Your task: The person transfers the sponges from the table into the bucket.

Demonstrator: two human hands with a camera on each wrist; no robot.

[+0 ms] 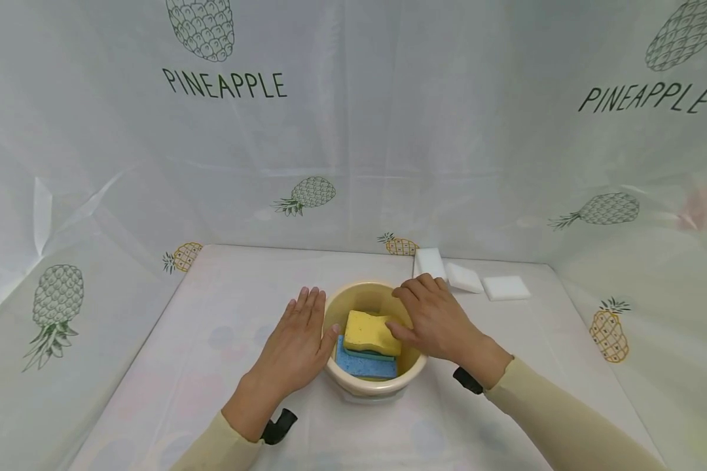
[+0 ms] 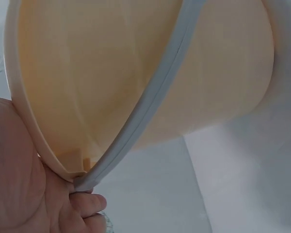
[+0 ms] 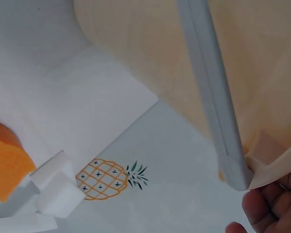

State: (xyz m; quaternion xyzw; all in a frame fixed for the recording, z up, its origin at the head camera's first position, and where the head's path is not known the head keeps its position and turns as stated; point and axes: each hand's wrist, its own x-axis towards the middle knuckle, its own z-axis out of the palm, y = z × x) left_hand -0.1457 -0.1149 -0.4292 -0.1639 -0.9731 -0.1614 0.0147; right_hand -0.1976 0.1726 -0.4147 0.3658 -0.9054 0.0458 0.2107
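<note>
A cream bucket (image 1: 370, 387) stands on the table in the head view, its mouth facing up. Inside lies a yellow sponge (image 1: 370, 331) with a teal underside, on top of a blue sponge (image 1: 364, 365). My left hand (image 1: 294, 343) lies along the left rim, fingers straight, thumb at the edge. On the right, my right hand (image 1: 433, 317) grips the rim with bent fingers outside and the thumb reaching inside. The grey handle (image 2: 140, 114) crosses the bucket's side in the left wrist view. In the right wrist view, curled fingers (image 3: 259, 211) touch the rim beside the handle joint.
Several white foam blocks (image 1: 505, 288) lie at the back right of the table, partly behind my right hand. An orange block (image 3: 7, 160) shows next to white blocks in the right wrist view. A pineapple-print sheet (image 1: 353, 131) hangs behind the table.
</note>
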